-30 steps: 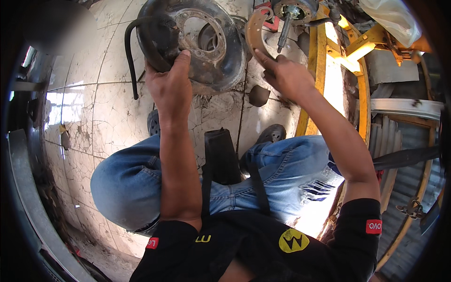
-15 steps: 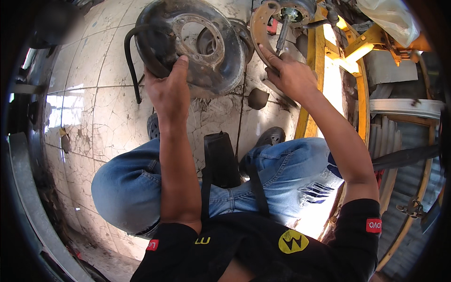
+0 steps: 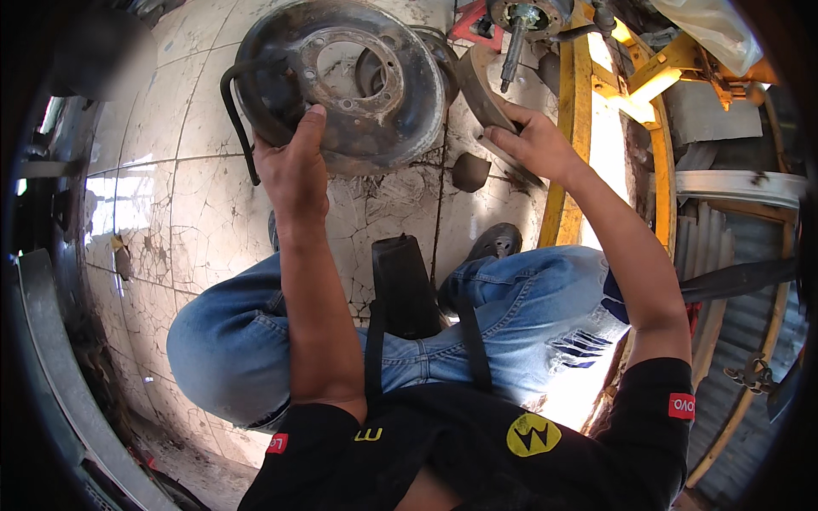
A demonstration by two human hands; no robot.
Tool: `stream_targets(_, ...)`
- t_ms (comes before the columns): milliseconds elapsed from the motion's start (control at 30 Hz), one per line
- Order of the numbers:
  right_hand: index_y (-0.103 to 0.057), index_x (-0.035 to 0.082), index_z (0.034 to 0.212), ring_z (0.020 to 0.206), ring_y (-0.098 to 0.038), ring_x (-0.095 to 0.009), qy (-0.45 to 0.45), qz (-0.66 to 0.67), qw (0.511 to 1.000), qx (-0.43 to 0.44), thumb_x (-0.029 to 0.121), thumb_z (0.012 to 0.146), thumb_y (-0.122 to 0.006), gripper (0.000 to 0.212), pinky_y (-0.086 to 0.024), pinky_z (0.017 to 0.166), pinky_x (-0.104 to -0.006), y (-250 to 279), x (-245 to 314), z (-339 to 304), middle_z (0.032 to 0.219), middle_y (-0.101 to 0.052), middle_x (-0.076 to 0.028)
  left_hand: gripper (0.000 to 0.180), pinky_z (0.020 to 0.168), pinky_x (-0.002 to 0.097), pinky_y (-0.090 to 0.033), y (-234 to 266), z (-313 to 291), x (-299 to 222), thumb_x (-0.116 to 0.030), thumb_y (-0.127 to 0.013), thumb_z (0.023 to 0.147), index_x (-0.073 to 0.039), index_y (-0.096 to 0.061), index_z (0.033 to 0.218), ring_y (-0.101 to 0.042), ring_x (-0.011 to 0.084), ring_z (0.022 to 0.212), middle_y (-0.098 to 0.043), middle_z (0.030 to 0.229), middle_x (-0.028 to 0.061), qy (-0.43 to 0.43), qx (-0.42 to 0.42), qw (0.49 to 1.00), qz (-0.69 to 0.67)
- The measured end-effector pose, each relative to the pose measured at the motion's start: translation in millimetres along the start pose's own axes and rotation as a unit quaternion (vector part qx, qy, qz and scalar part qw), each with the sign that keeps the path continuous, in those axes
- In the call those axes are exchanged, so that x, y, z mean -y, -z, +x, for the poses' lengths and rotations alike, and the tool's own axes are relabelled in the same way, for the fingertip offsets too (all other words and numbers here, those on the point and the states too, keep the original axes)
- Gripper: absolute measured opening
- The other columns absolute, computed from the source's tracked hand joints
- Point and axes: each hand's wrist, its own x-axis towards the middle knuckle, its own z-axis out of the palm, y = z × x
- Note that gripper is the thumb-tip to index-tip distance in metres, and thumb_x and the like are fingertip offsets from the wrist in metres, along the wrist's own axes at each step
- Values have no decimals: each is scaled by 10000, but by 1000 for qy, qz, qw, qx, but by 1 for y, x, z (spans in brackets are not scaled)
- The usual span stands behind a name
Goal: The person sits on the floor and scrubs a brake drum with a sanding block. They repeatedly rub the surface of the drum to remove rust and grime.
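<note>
My left hand (image 3: 294, 170) is closed on the near left edge of a large, dished round steel plate (image 3: 416, 106), its thumb on the face and its other fingers hidden behind. The plate has a big central opening ringed by bolt holes. A curved black hose (image 3: 228, 102) runs along its left side. To the right, my right hand (image 3: 537, 143) grips a curved metal brake shoe (image 3: 479, 85) by its lower part, tilted beside the plate and apart from it. Just above that hand, a greasy axle spindle (image 3: 515, 55) points down from its hub.
Beside my right arm stands a yellow metal frame (image 3: 564, 170). A red stand (image 3: 477, 27) is at the top, near the hub. On the cracked tile floor (image 3: 213, 187) lies a dark flat piece (image 3: 470, 173). A black bag (image 3: 400, 285) hangs between my knees.
My right hand has drawn the brake shoe down and away from the spindle and turned it, uncovering the red stand. The round plate and my left hand have shifted slightly left.
</note>
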Motion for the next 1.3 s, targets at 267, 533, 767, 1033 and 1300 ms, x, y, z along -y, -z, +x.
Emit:
stream_targets(267,-479,216,1443,948,-668,-226,60,47,996,46,289,892,-663,585,-492,875,-334,-12,-4,4,1063,-707,-132,436,895,263,-447,6,4,8,-10,-674,849,14,-541,1264,-573,122,955,-614,1091,38,6,9,1000,-26)
stream_targets(533,-428,271,1467,970,-665,-320,47,-35,997,45,309,887,-657,624,-498,863,-372,-9,12,7,1071,-693,-171,426,897,267,-451,8,5,8,-19,-679,848,15,-548,1252,-575,122,952,-621,1088,38,4,17,999,-32)
stream_targets(767,-417,290,1472,954,-644,-356,53,-138,988,37,286,878,-650,638,-504,849,-422,-10,14,7,1028,-677,-180,396,843,267,-473,5,3,6,-26,-684,845,15,-559,1218,-582,123,908,-628,1047,41,10,4,1000,-28)
stream_targets(1033,-402,299,1481,894,-642,-363,75,-147,986,4,276,871,-648,659,-507,816,-434,-18,13,17,962,-662,-172,324,795,261,-476,5,0,3,-38,-681,852,4,-582,1157,-578,109,869,-629,1002,29,13,10,1000,-26)
stream_targets(1300,-372,382,1480,820,-649,-349,64,-278,955,-77,314,869,-654,676,-527,731,-462,-17,34,29,895,-630,-148,333,777,260,-471,5,-1,0,-54,-677,853,1,-575,1166,-568,108,866,-620,1000,32,28,-7,1000,-13)
